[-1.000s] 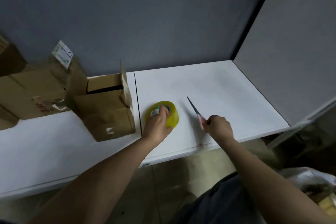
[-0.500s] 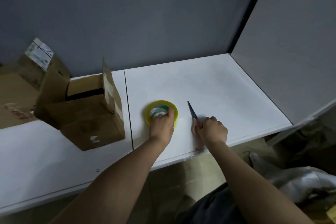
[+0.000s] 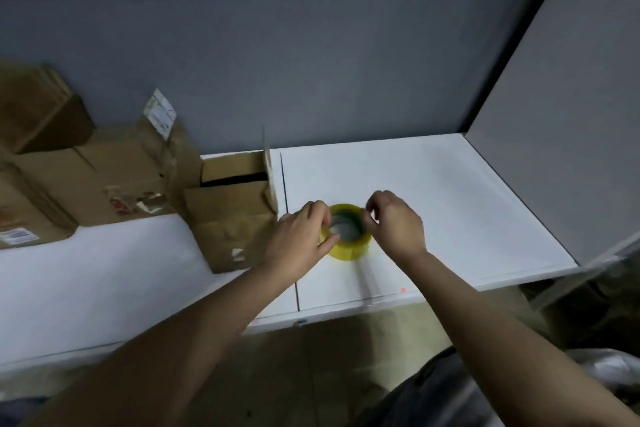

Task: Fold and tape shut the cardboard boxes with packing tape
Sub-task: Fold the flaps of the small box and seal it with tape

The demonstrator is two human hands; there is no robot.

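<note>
- Left hand (image 3: 298,242) grips the yellow tape roll (image 3: 347,234) on the white tabletop (image 3: 433,204), its fingers (image 3: 320,215) curled over the roll's near-left rim.
- Right hand (image 3: 394,222) pinches at the roll's far-right rim.
- An open cardboard box (image 3: 230,218) stands just left of the left fingers.
</note>
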